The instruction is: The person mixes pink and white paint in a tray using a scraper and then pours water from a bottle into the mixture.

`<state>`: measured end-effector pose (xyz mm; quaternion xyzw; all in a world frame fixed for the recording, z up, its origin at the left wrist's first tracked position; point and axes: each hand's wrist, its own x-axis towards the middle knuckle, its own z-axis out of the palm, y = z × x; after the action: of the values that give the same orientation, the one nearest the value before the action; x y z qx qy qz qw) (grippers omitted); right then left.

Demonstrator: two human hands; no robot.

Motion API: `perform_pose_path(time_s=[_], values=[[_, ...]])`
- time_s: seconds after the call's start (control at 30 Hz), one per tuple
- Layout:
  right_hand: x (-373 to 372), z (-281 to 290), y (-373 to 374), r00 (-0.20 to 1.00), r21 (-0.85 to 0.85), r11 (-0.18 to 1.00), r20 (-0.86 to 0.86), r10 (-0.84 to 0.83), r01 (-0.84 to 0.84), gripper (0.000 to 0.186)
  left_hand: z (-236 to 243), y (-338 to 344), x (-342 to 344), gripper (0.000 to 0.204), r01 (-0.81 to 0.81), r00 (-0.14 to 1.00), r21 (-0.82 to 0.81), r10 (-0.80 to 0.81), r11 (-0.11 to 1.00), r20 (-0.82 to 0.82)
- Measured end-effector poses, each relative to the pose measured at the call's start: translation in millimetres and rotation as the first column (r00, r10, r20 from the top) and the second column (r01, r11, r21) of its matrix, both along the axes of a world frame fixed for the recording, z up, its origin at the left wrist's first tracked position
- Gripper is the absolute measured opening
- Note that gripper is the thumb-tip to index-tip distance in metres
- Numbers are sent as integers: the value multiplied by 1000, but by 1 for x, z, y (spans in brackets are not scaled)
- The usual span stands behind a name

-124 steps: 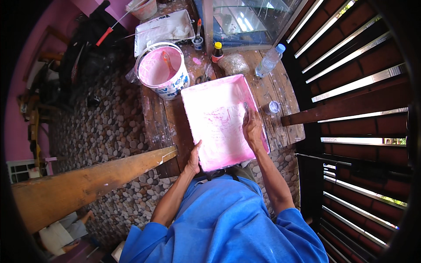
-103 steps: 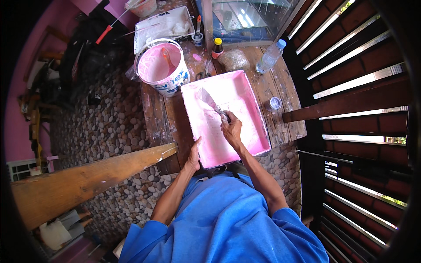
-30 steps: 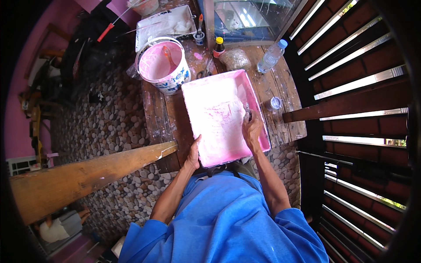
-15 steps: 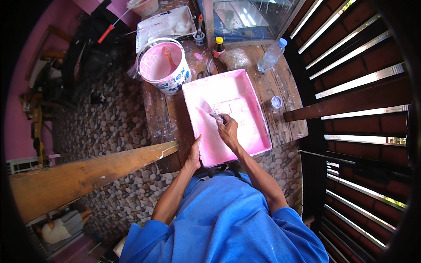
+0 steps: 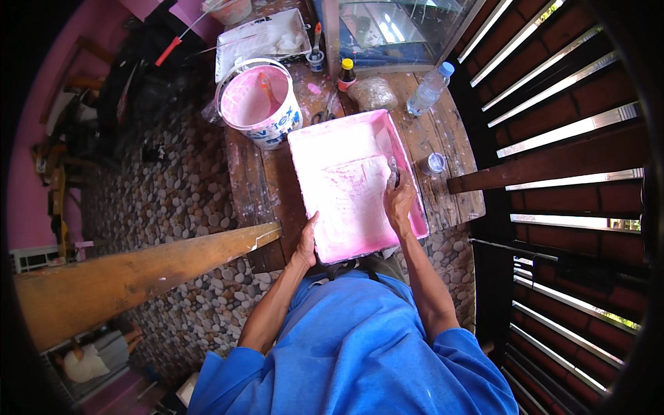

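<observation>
A pink-stained paint tray (image 5: 333, 149) lies on the wooden table in front of me, pale paint spread over its bottom. My left hand (image 5: 307, 241) grips its near left side, thumb up at the rim, the other fingers mostly hidden beneath. Inside the tray, close to the right wall, my right hand (image 5: 399, 197) is closed around the dark, smeared handle of a scraper (image 5: 384, 146). Its pale, broad blade points away from me along that wall. Darker pink streaks cross the tray bottom left of the hand.
Left of the tray stands a white paint bucket (image 5: 283, 131) with a brush inside. Behind are a white-smeared tray (image 5: 235, 52), a small dark bottle (image 5: 346, 75) and a plastic bag (image 5: 372, 93). A water bottle (image 5: 430, 88) and small cup (image 5: 434, 164) stand right. A wooden beam (image 5: 152, 277) juts in left.
My right hand has swept the scraper from the tray's left-middle across to its right wall, leaving streaks on the bottom. My left hand has stayed at the tray's left side.
</observation>
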<state>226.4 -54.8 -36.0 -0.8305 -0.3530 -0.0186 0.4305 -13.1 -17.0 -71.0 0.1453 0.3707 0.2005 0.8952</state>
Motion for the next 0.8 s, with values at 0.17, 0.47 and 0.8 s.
perform_pose_path(time_s=[0.17, 0.47, 0.8], values=[[1, -17, -2, 937, -57, 998, -350, 17, -39, 24, 7, 0, 2, 59, 11, 1000, 11, -10, 1000, -20], [17, -44, 8, 907, -26, 999, -421, 21, -35, 26, 11, 0, 8, 59, 29, 1000, -19, -29, 999, 0], [15, -17, 16, 498, 193, 981, -854, 153, 29, 24, 9, 0, 1, 59, 1, 1000, -11, -1, 1000, -12]])
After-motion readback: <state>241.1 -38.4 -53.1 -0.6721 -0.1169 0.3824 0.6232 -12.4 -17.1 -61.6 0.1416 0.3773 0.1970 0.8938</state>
